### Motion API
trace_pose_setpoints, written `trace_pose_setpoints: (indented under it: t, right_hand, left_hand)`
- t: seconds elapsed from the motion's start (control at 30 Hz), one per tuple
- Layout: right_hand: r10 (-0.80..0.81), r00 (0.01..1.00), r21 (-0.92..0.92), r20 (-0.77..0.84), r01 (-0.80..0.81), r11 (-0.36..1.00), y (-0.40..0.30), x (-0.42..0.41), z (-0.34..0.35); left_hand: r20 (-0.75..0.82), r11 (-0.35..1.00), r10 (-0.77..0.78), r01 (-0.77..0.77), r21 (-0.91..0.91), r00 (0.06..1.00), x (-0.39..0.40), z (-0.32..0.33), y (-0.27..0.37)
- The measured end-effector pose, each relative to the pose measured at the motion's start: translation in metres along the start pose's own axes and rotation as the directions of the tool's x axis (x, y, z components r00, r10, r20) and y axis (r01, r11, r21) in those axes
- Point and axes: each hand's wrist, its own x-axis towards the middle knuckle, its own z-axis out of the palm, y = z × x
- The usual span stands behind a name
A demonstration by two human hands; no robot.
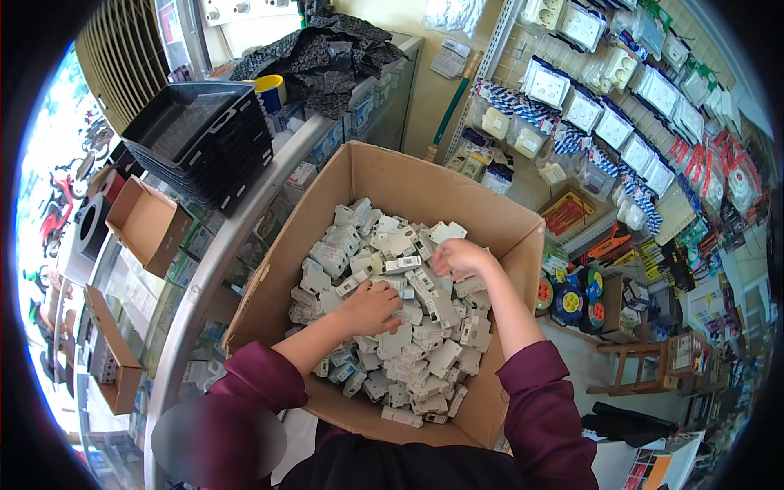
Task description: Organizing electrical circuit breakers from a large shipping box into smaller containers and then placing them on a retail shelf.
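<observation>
A deep cardboard box [422,180] stands in front of me, its lower part heaped with pale grey miniature circuit breakers [398,358]. My left hand [372,308] rests over the middle of the heap, palm down, with thumb and fingers apart and nothing visible between them. Farther up and to the right, my right hand [456,258] reaches over the breakers near the box's right side. Its fingers are bent and blurred, and whatever lies beneath them is hidden. One breaker with a printed label [403,264] lies between the two hands.
Left of the box runs a glass display counter [202,275] carrying stacked black plastic trays [202,135], a small open carton [150,226] and a longer carton [116,361]. Packaged sockets and switches [582,110] hang at the right. Cable reels [569,300] and a wooden stool [637,367] stand below.
</observation>
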Motion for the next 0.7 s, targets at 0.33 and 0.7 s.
trace_pose_setpoints:
  t: [0.33,0.7]
  right_hand:
    - [-0.160,0.966,-0.861,-0.205,-0.100,0.498,0.046,0.023,0.009]
    - [-0.063,0.778,-0.778,-0.625,-0.615,0.128,0.036,0.011,-0.003]
  left_hand:
    - [0.004,0.999,-0.029,0.028,0.033,1.000,0.000,0.002,0.006]
    - [0.004,0.999,-0.031,0.031,0.031,1.000,-0.004,0.004,0.007]
